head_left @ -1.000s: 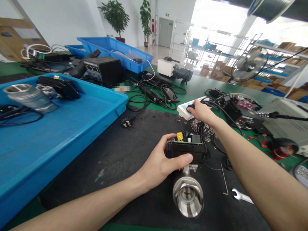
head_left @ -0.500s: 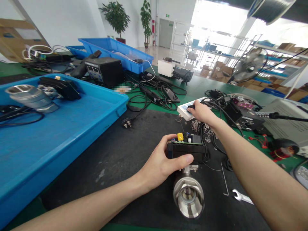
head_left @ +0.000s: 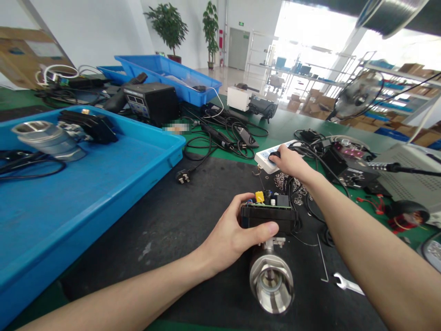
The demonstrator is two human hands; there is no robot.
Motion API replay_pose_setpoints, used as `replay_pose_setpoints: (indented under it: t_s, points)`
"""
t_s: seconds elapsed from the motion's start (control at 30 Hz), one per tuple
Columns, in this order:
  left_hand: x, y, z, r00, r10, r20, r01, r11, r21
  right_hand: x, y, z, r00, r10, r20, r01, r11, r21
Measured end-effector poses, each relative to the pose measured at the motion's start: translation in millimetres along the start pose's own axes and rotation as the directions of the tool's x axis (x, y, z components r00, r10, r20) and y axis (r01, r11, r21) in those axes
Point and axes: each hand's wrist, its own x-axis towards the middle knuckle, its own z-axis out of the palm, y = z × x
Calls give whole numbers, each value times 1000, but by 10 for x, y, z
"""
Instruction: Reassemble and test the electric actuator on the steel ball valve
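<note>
My left hand (head_left: 237,227) is closed around the side of a black actuator housing (head_left: 265,218), thumb across its front. Its open top shows a green circuit board with a yellow component (head_left: 259,197). Under the housing, a shiny metal ball valve (head_left: 272,282) lies on the dark mat, its threaded port facing me. Farther off, my right hand (head_left: 285,159) grips a black plug (head_left: 274,156) at a white power strip (head_left: 266,162). Whether the plug is fully seated I cannot tell. The fingertips of my right hand are partly hidden.
A big blue tray (head_left: 148,170) on the left holds another metal valve (head_left: 48,138). An unplugged black plug (head_left: 183,176) lies on the mat. At right are a hex key (head_left: 323,259), an open-end wrench (head_left: 347,283), scattered metal rings (head_left: 299,193) and a soldering station (head_left: 354,170).
Both hands keep their grip and place. The whole view has shifted very slightly; nothing else has visibly moved.
</note>
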Motion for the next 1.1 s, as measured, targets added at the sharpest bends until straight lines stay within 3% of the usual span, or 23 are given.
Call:
replay_pose_setpoints:
  t_s: [1.1]
  points:
    - [-22, -17, 6, 999, -17, -49, 16, 1000, -8, 26, -51, -39, 999, 13, 31, -12, 999, -31]
